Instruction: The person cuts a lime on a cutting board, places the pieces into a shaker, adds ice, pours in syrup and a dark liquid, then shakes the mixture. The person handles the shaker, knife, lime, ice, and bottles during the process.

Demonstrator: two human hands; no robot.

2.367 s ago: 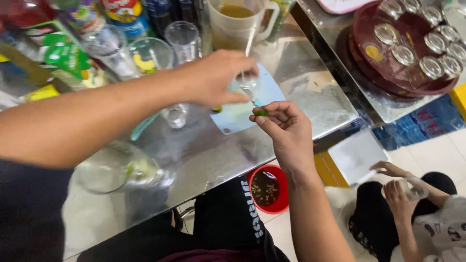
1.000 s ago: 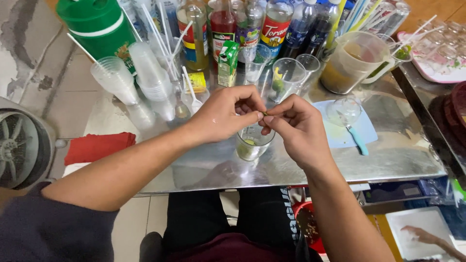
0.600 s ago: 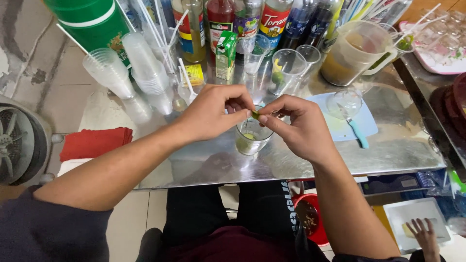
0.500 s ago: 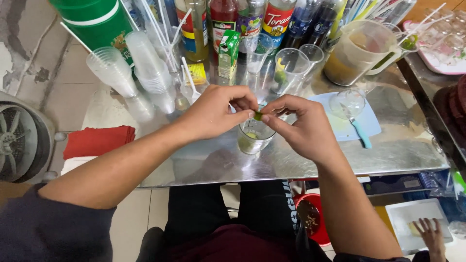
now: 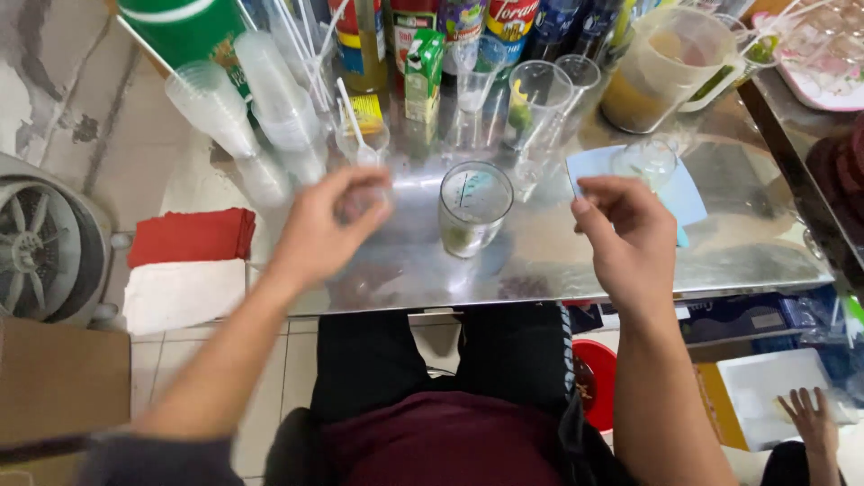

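A clear measuring glass (image 5: pixel 472 209) stands on the shiny metal table (image 5: pixel 720 261), with a little pale liquid and green bits at its bottom. My left hand (image 5: pixel 328 225) hovers to the left of it, blurred, fingers loosely curved with nothing seen in them. My right hand (image 5: pixel 621 236) hovers to the right of the glass, fingers loosely curled and nothing visible in them. Neither hand touches the glass.
Behind the glass stand stacked plastic cups (image 5: pixel 216 108), syrup bottles (image 5: pixel 450 18), a green carton (image 5: pixel 423 76), tall glasses (image 5: pixel 540 99) and a pitcher of amber liquid (image 5: pixel 661 67). A small glass (image 5: pixel 648 162) sits on a blue board (image 5: pixel 686 193). Another person's hand (image 5: pixel 814 418) is low right.
Both hands were pinched together over the glass around a small green piece. They have let go and pulled apart to either side of it.
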